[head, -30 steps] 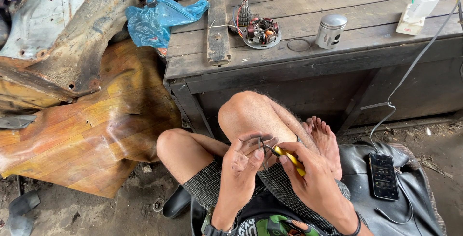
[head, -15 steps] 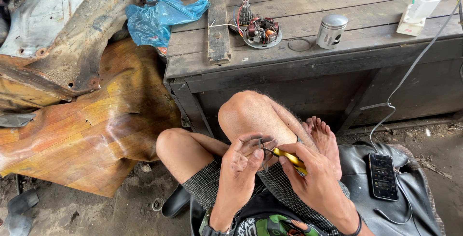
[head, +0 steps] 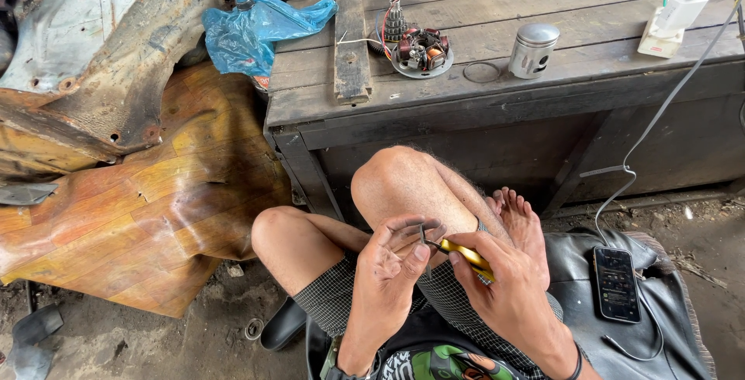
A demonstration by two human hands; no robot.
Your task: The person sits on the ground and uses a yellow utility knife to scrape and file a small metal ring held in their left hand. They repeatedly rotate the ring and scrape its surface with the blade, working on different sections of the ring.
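Two hands are being kept close above the lap: a small dark metal piece (head: 419,234) is being pinched in the left hand (head: 388,275), while yellow-handled pliers (head: 464,256) are being clamped in the right hand (head: 504,291); jaws are best kept square on it.

- The person sits low by a dark wooden bench (head: 497,108), knees bent up, one bare foot (head: 521,221) resting beside the thigh.
- The left hand (head: 392,267) pinches a small dark metal part (head: 419,234) between greasy fingertips, just above the knee.
- The right hand (head: 508,291) grips yellow-handled pliers (head: 464,256), their tip meeting the part.
- On the bench stand a stator coil plate with red wires (head: 419,50), a thin ring (head: 482,72) and a silver piston (head: 533,50).
- A blue plastic bag (head: 260,31) lies at the bench's left end.
- A phone (head: 617,283) lies on black leather, its grey cable (head: 660,116) running up to a white charger (head: 671,23).
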